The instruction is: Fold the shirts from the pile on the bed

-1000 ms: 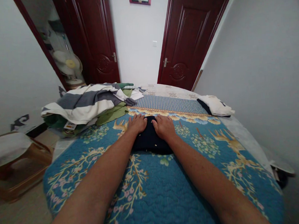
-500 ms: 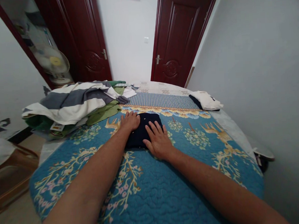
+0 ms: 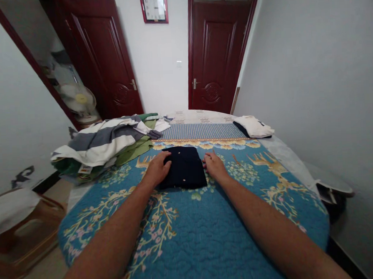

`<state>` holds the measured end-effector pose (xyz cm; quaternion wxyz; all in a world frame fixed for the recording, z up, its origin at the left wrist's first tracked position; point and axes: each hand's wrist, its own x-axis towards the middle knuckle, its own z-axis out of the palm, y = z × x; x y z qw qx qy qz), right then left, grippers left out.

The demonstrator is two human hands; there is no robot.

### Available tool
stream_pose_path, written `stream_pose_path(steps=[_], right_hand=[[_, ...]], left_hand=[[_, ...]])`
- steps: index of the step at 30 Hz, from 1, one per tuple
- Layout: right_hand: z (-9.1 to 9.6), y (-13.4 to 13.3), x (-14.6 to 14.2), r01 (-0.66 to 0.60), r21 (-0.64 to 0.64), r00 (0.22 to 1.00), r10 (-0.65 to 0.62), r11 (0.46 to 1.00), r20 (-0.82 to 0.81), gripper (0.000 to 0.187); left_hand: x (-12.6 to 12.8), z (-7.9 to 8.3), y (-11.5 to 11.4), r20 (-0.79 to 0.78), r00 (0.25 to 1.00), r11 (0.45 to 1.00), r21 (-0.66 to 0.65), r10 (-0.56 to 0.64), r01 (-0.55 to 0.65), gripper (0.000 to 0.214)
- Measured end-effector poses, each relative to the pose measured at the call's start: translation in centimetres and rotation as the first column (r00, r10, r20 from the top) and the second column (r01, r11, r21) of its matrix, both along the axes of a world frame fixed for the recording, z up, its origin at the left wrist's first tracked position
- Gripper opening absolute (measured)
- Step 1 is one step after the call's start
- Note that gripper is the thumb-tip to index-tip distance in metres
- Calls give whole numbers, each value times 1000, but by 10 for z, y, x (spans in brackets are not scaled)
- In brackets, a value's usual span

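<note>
A: What's different on your feed?

B: Half a second ago I had the right hand (image 3: 214,166) flat on the near right part of the dark folded cloth (image 3: 186,168), fingers spread. Now I see it at the cloth's right edge, fingers loosely curled. The left hand (image 3: 157,170) is at the left edge, and more of the cloth's top shows between the two. My view has also tipped up, so most of the red-framed panel (image 3: 154,7) hanging opposite is in it.

A: And the grip?

B: On the left, thumb and forefinger stand slightly apart over the edge; I can't tell from here whether any fabric is pinched. On the right, the fingers are half bent, and I can't tell whether they have hold of the edge or only sit beside it.

A: Where's the cloth, and what's it like?

B: Flat on the blue quilted cover (image 3: 207,234), between the hands. I make it a compact, nearly rectangular packet, matte and almost black, with a few small pale specks. The cover is stitched in wavy ripples, printed with blossom branches, and finely striped at its far end. To the left I see a rumpled heap of clothes (image 3: 103,139), broad grey and white stripes over green. Far right lies a folded white garment (image 3: 254,126) on something dark.
</note>
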<state>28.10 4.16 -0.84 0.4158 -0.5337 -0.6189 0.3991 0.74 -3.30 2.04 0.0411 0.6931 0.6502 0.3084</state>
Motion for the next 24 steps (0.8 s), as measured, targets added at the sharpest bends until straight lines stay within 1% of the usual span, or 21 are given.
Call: stream_pose_path(steps=[1,2,3,4,6,8,11,13,14,15,17,19,20,21,22,23,24], right_hand=[[0,1,2,-27,-39,999,26,999,-38,38],[1,0,3,-56,-67,996,51,996,-67,35],[1,-1,3,-82,-89,993,74,993,-89,33],[2,-2,3,-110,-109,990,98,988,-105,32],[2,-6,1,-182,-157,975,158,971,-154,32],[3,-11,-3,-264,-195,943,210,945,-257,32],[7,-19,-9,-354,-186,847,230,916,-480,35],[13,-25,-12,-408,-159,768,244,899,-592,44],[17,-28,-12,-441,-147,737,263,885,-623,50],[22,-32,-13,-476,-138,715,290,869,-636,56],[31,-39,-13,-537,-116,693,359,836,-625,64],[38,-45,-12,-586,-78,682,439,806,-585,70],[40,-47,-12,-605,-56,677,476,794,-562,71],[40,-48,-13,-617,-36,673,503,786,-542,72],[39,-48,-13,-622,-22,671,518,782,-530,72],[36,-47,-14,-622,-17,672,521,783,-526,70],[32,-45,-16,-611,-27,681,508,791,-528,66]], left_hand=[[9,1,-11,-17,996,996,-29,-83,83,56],[20,2,-20,-49,987,986,-75,-154,150,65],[32,3,-28,-96,976,975,-128,-195,183,79],[43,3,-34,-149,967,968,-173,-207,181,92],[62,4,-42,-245,955,970,-213,-166,114,112],[75,4,-45,-295,950,976,-213,-106,43,121],[81,3,-47,-306,949,979,-205,-71,7,127],[80,2,-47,-284,957,982,-191,-55,-1,132],[79,1,-47,-257,965,985,-172,-42,-3,132],[77,0,-47,-217,976,990,-142,-31,0,127],[73,0,-45,-95,995,998,-56,-31,26,108],[67,1,-43,78,995,998,44,-57,53,88],[64,3,-41,181,981,995,86,-71,56,81],[61,5,-39,293,953,992,115,-79,47,75],[57,8,-37,419,905,991,132,-74,20,69],[54,12,-35,556,829,991,132,-53,-26,62],[51,16,-33,697,717,990,113,-19,-84,56]])
